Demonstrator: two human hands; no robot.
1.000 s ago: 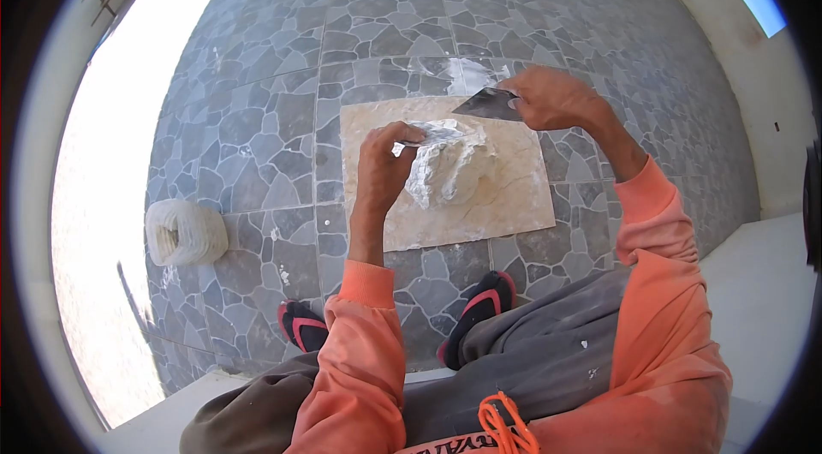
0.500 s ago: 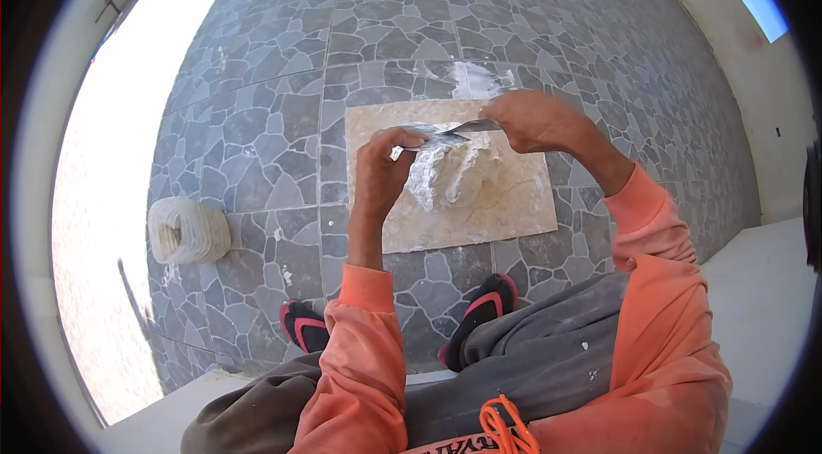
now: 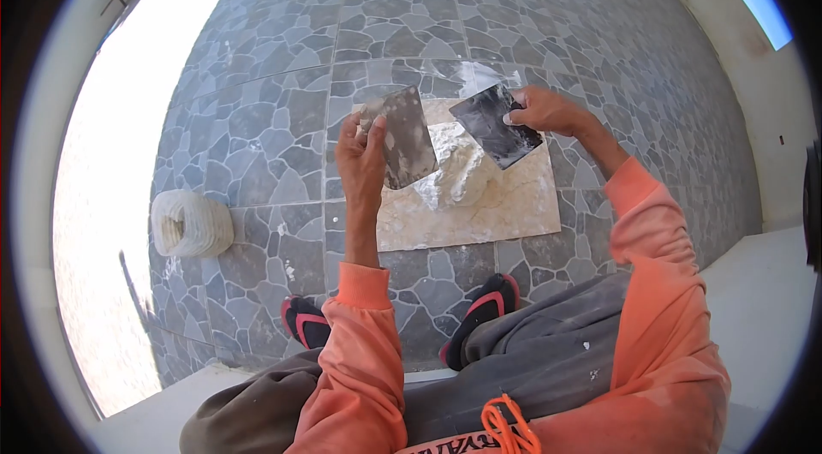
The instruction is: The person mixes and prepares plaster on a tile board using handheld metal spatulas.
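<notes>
My left hand (image 3: 363,154) grips a flat grey-brown plate (image 3: 406,139) smeared with dried residue, thumb on its face. In my right hand (image 3: 541,111) is a dark, shiny rectangular plate (image 3: 498,127) with white smears, its thumb pressed on the near face. The two plates are tilted and apart from each other. Below and between them a lumpy heap of white paste (image 3: 458,171) lies on a beige board (image 3: 514,218), partly hidden by the plates.
A whitish translucent container (image 3: 190,224) stands on the stone-patterned floor (image 3: 282,120) at the left. White powder (image 3: 479,75) marks the floor beyond the board. My feet in black and red footwear (image 3: 488,308) are at the board's near side.
Both plates, seen nearly edge-on and close together before, have turned to show their broad faces and moved apart. My right hand has shifted slightly to the right.
</notes>
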